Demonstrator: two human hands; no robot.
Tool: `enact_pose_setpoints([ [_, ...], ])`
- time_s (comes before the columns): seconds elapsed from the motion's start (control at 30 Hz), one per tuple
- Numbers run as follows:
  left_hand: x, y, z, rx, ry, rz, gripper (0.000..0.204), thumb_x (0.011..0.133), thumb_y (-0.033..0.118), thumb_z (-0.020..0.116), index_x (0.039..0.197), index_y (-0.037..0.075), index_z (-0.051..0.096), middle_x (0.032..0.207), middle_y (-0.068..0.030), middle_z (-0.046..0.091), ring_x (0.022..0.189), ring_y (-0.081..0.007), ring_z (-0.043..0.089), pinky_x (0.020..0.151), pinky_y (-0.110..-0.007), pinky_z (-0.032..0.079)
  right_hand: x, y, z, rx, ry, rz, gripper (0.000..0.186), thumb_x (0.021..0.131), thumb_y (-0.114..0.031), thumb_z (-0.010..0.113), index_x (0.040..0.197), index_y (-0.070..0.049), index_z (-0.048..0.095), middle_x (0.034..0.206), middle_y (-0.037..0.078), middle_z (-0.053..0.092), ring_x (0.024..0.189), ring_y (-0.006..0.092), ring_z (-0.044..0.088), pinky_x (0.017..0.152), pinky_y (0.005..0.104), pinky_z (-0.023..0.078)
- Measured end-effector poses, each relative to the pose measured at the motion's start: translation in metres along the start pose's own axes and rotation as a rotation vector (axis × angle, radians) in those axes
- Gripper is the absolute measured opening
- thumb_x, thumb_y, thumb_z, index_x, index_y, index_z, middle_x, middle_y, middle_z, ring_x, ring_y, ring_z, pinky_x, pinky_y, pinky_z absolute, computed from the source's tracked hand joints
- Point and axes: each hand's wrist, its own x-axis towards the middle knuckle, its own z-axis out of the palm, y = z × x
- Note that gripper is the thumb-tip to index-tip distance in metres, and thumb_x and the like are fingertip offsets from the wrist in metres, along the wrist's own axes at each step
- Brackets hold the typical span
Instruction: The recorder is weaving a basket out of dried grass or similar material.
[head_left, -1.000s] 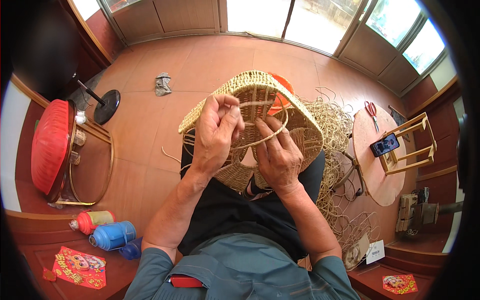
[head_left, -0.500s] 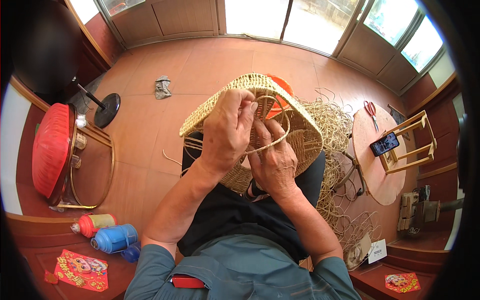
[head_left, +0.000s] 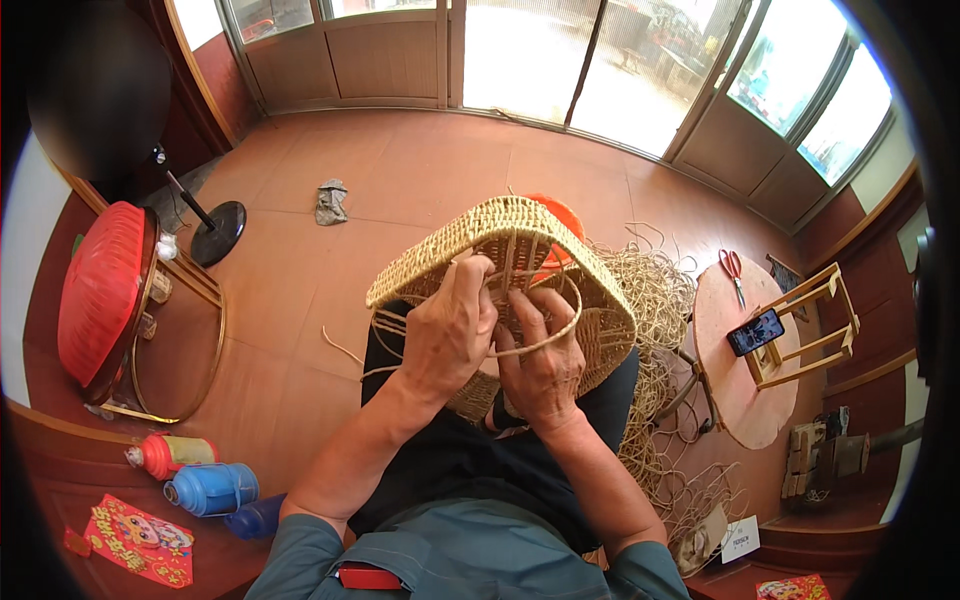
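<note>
A straw-coloured woven basket [head_left: 500, 215] rests tilted on my lap, its hollow facing me and its thick braided rim arching over the far side. My left hand [head_left: 448, 335] is at the opening with fingers pinched on a cord strand; the fingertips are partly hidden. Close beside it, my right hand [head_left: 543, 365] has bent fingers around the same cord, which forms a loop [head_left: 577, 310] past the knuckles. Upright strands show inside the basket behind the fingers. Loose strands stick out at its left edge.
A heap of loose cord [head_left: 650, 300] lies right of my legs, beside a round board [head_left: 715, 345] bearing red-handled scissors [head_left: 733, 272], a phone [head_left: 757, 332] and a wooden frame [head_left: 820, 330]. An orange object [head_left: 560, 215] is behind the basket. Bottles [head_left: 212, 488] stand at the lower left.
My left hand has dropped from the basket's rim down into its opening, nearer the right hand. The cord loop remains around the right fingers. The whole view has shifted slightly.
</note>
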Motion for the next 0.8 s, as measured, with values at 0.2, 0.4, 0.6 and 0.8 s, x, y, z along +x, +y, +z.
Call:
enact_pose_setpoints([
  [0.2,0.001,-0.008,-0.016,0.190,0.039,0.026,0.033,0.095,-0.001,0.064,0.126,0.011,0.060,0.094,-0.0127,0.072,0.079,-0.0369,0.074,0.069,-0.049,0.058,0.019,0.006,0.006,-0.033,0.110,-0.063,0.038,0.086,-0.006,0.087,0.123,-0.012,0.082,0.101,0.006,0.065,0.087,0.0241,0.069,0.073,0.0380,0.057],
  [0.4,-0.008,-0.034,-0.044,0.334,0.057,-0.111,0.032,0.097,0.000,0.062,0.127,0.013,0.062,0.092,-0.0152,0.074,0.081,-0.0399,0.075,0.069,-0.051,0.058,0.026,0.002,0.020,-0.025,0.084,-0.148,0.017,0.092,-0.018,0.085,0.108,-0.016,0.081,0.092,0.002,0.061,0.079,0.0241,0.065,0.071,0.0408,0.052],
  [0.6,-0.041,-0.105,-0.113,0.424,0.094,-0.325,0.035,0.100,0.004,0.063,0.132,0.017,0.061,0.090,-0.0125,0.072,0.074,-0.0366,0.074,0.064,-0.050,0.056,0.025,-0.005,0.025,-0.041,0.028,-0.097,0.013,0.093,-0.024,0.085,0.102,-0.017,0.079,0.088,0.002,0.058,0.081,0.0239,0.064,0.073,0.0415,0.050],
  [0.8,-0.105,-0.216,-0.245,0.564,0.170,-0.495,0.027,0.104,0.014,0.071,0.130,0.010,0.066,0.092,-0.0143,0.075,0.086,-0.0312,0.075,0.081,-0.045,0.059,0.032,-0.009,0.025,-0.015,0.029,-0.062,0.014,0.094,-0.026,0.083,0.091,-0.015,0.074,0.088,0.002,0.058,0.084,0.0235,0.065,0.076,0.0412,0.049],
])
